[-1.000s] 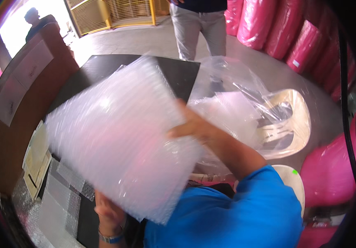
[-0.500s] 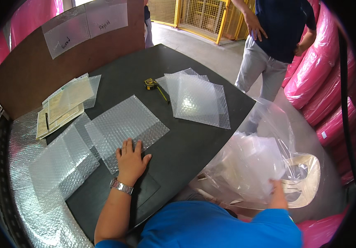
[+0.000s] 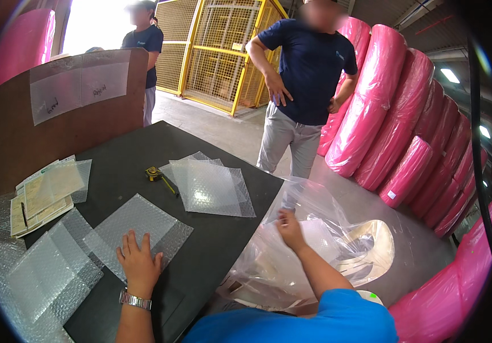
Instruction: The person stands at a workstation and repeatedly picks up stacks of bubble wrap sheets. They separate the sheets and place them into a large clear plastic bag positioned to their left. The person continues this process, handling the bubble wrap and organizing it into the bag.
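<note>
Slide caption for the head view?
Left hand on a bubble-wrap piece, right hand at a clear plastic bag beside the black table.

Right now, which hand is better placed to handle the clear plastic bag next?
Probably the right hand: it is at the clear plastic bag, though contact is unclear. The left hand is farther off, resting spread on a bubble-wrap sheet on the black table.

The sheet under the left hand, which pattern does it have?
The sheet has a small bubble pattern, clearest in the head view.
</note>
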Action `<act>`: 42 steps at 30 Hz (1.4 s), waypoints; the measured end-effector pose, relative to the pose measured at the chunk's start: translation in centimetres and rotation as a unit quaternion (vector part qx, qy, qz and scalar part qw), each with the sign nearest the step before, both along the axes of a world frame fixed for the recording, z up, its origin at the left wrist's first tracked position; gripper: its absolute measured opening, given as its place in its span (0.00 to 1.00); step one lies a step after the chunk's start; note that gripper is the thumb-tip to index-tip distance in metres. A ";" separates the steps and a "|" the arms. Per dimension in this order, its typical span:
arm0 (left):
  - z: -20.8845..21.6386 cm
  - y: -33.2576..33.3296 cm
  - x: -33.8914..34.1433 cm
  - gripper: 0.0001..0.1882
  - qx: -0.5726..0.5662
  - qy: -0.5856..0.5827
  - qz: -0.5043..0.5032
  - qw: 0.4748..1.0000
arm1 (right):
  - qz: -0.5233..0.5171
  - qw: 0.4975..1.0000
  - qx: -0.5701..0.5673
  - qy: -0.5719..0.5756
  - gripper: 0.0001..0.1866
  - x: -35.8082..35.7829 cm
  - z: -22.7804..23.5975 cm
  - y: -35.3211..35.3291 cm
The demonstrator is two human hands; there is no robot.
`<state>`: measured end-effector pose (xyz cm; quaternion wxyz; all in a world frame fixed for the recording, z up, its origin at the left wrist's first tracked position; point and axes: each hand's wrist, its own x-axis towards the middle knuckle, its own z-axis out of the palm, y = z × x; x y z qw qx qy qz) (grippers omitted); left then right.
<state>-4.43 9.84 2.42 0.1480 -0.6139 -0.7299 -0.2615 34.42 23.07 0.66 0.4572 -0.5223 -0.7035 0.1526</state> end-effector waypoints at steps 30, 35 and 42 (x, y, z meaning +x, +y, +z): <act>-1.1 -0.2 -1.8 0.16 -0.140 -0.011 0.014 0.990 | 0.300 0.908 0.068 -0.283 0.16 -19.8 -2.2 -9.8; -1.4 -0.1 -1.9 0.16 -0.134 -0.008 0.008 0.991 | 0.290 0.911 0.060 -0.286 0.16 -19.7 -1.8 -10.1; -0.8 -0.3 -1.7 0.16 -0.137 -0.014 0.010 0.990 | 0.286 0.915 0.065 -0.277 0.15 -19.9 -1.7 -10.1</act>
